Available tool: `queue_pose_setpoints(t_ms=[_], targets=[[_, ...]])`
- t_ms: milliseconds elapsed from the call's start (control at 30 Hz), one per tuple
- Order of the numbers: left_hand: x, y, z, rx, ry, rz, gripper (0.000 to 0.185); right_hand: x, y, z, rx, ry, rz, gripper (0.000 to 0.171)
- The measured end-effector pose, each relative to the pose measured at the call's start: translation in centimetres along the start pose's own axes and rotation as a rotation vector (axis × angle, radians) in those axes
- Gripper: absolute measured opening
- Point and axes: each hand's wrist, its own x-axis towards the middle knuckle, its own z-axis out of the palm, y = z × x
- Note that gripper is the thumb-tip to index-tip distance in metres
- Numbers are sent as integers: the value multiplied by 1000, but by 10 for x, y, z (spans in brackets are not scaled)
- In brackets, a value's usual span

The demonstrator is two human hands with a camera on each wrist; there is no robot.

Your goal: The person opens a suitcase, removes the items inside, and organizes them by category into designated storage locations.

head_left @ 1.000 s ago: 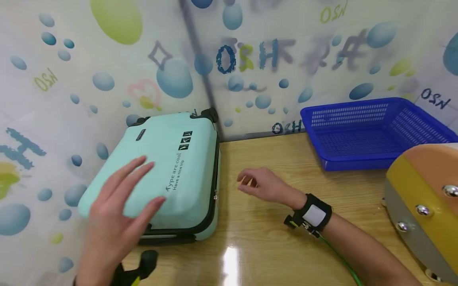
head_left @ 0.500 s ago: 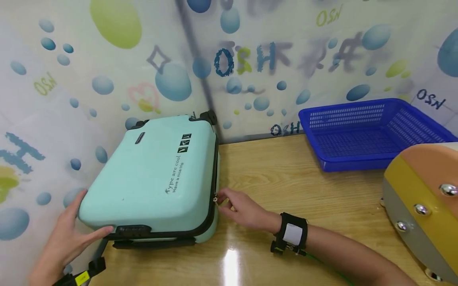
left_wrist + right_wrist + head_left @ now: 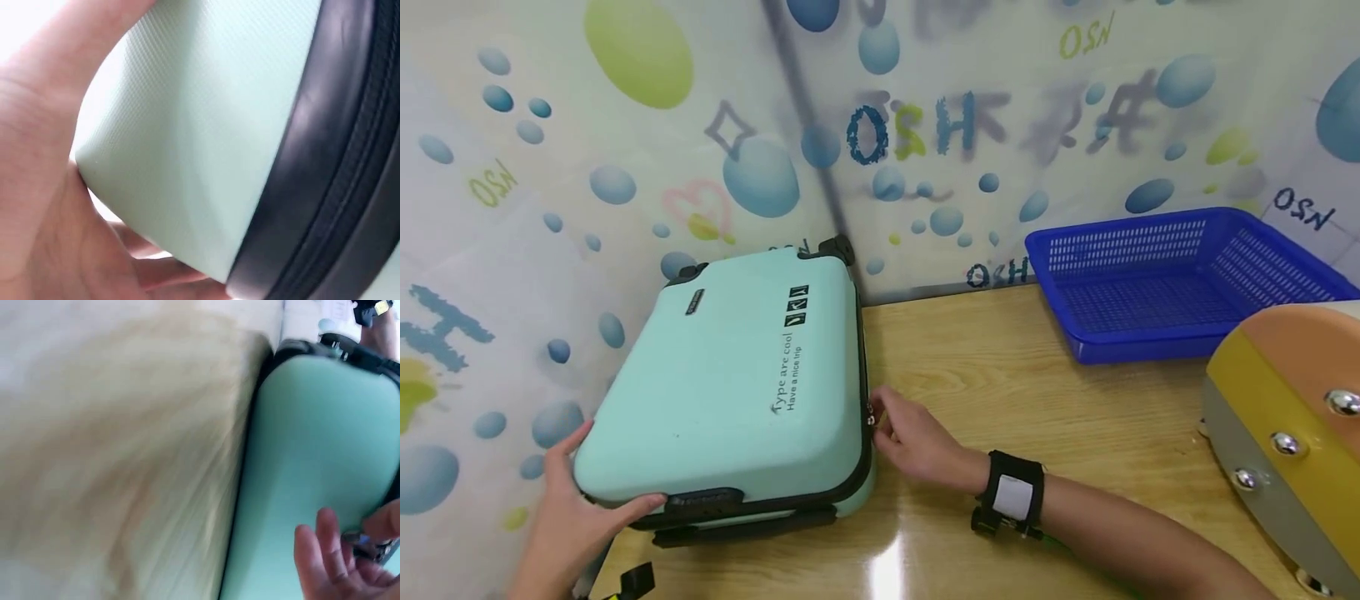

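Note:
A small mint-green suitcase (image 3: 737, 392) lies flat on the wooden table (image 3: 1000, 392) at the left, against the patterned wall. My left hand (image 3: 576, 508) grips its near left corner, thumb on top; the left wrist view shows the green shell (image 3: 206, 131) and its black zipper band (image 3: 325, 181) cupped by that hand (image 3: 44, 187). My right hand (image 3: 910, 437) is at the case's right side and pinches the metal zipper pull (image 3: 871, 419). In the right wrist view the fingertips (image 3: 328, 550) hold the pull (image 3: 369, 545) against the green side (image 3: 300, 469).
A blue plastic basket (image 3: 1172, 279) stands at the back right of the table. A yellow, orange and grey rounded case (image 3: 1285, 425) with metal studs sits at the right edge. The wall (image 3: 625, 150) closes the left and back sides.
My left hand left the suitcase's top and took hold of its near left corner. My right hand moved left to the zipper pull. The suitcase has shifted slightly to the right.

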Motion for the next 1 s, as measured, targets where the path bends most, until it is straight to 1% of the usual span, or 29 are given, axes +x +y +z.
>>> queue_pose_setpoints(t_ms=[67,133,200,233,300,333,400,433,467,533,567,633,667,700,733,767,800,900,933,967,1000], targets=[[-9,8,7,44,14,-15,132,-2,9,-10,-30,-17,-43,32],[-18,15,13,102,10,-38,134,-5,19,-23,-52,-44,-84,32],[-27,19,17,145,-6,-30,137,-7,28,-37,-66,-71,-119,31],[-31,21,18,137,-46,-28,138,-9,32,-44,-79,-81,-133,30],[-38,24,19,80,-135,11,140,-13,41,-58,-110,-91,-155,29],[-41,24,19,36,-181,42,141,-15,46,-65,-130,-87,-170,27],[-44,26,18,-59,-306,97,139,-19,56,-79,-189,-59,-208,24],[-45,26,18,-103,-355,159,135,-21,61,-85,-218,-40,-228,22],[-45,27,18,-134,-391,241,131,-23,65,-91,-248,-19,-248,21],[-43,31,20,-134,-425,413,121,-25,73,-101,-303,29,-287,20],[-41,34,22,-106,-413,508,117,-26,76,-106,-323,46,-297,20],[-35,41,28,-5,-297,721,111,-28,81,-112,-345,65,-299,19],[-32,46,31,56,-228,780,110,-29,83,-115,-349,69,-292,18],[-30,52,34,116,-160,812,111,-29,85,-117,-348,75,-282,17],[-29,56,36,145,-121,819,113,-29,85,-118,-345,77,-266,15],[-27,60,38,155,-100,831,116,-29,87,-119,-341,84,-254,15],[-25,62,41,144,-103,836,117,-29,88,-120,-334,90,-237,15],[-20,69,53,74,-169,798,119,-27,92,-123,-322,125,-181,18],[-18,70,59,54,-172,800,120,-25,93,-124,-330,142,-162,18],[-15,71,66,45,-156,818,121,-23,95,-126,-336,159,-146,18],[-13,73,73,43,-126,831,120,-21,96,-128,-350,176,-120,17]])
